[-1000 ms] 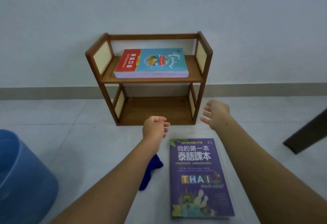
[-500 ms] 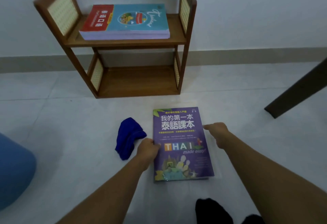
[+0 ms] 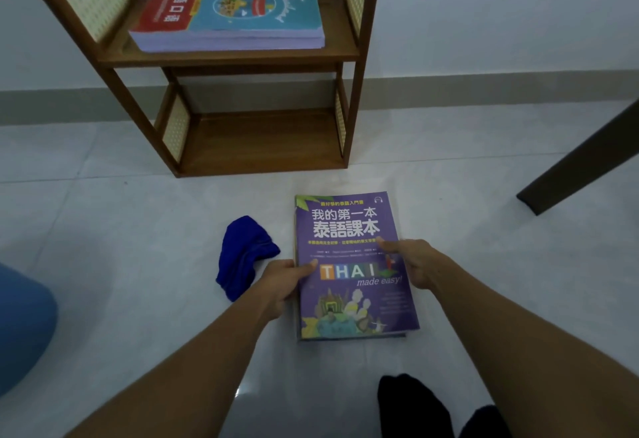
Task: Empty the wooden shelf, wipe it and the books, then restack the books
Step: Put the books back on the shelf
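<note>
Item 1. Purple glossy paperback book (image 3: 356,264), titled "THAI made easy": flat on the white tiled floor (image 3: 138,223), in front of the shelf and apart from it. A darker edge shows under its left and lower margins; whether a second volume lies beneath cannot be told.

Item 2. Left hand (image 3: 283,282): thumb on the cover, fingers curled round the book's left edge.

Item 3. Right hand (image 3: 413,264): thumb on the cover, fingers wrapped over the right edge.

Item 4. Crumpled dark-blue cloth (image 3: 245,254): on the floor, just beside the left hand.

Item 5. Two-tier brown wooden shelf with cane side panels (image 3: 228,59): lower tier bare; upper tier holds a red-and-turquoise book (image 3: 228,8), so emptying is probably unfinished.

Risks, as judged: the slick cover may slide from an edge-only grip on lifting; anything beneath could drop out and bend a corner.
</note>
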Action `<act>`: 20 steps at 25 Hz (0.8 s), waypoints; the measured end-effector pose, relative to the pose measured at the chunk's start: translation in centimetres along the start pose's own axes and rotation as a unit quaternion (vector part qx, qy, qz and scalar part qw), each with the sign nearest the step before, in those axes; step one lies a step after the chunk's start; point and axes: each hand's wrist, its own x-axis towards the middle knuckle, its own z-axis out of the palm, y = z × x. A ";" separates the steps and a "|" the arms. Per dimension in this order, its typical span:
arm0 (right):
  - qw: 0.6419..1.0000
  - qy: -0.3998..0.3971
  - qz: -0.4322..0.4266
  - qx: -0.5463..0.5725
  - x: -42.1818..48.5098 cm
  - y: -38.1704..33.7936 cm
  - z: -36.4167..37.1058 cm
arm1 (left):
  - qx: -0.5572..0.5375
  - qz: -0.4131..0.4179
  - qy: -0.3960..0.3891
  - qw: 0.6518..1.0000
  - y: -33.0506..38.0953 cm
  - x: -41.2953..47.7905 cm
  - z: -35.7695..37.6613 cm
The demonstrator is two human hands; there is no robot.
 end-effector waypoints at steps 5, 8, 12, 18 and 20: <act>0.999 -0.030 0.023 0.002 -0.3 -0.4 -0.4 | 0.027 0.021 0.015 0.999 0.1 -0.2 -0.1; 0.999 -0.037 0.014 0.014 -1.1 -1.5 -1.0 | 0.036 0.044 0.014 0.998 0.7 -0.3 -0.7; 0.993 -0.064 -0.083 0.051 -2.0 -3.7 -1.7 | 0.037 0.124 0.001 0.992 2.4 -1.3 -0.7; 0.968 -0.119 -0.215 0.052 -5.3 -6.5 -2.7 | 0.116 0.244 0.049 0.962 4.8 -1.9 1.0; 0.959 -0.140 -0.247 0.022 -6.0 -7.5 -3.2 | 0.136 0.278 0.074 0.948 5.1 -2.0 1.4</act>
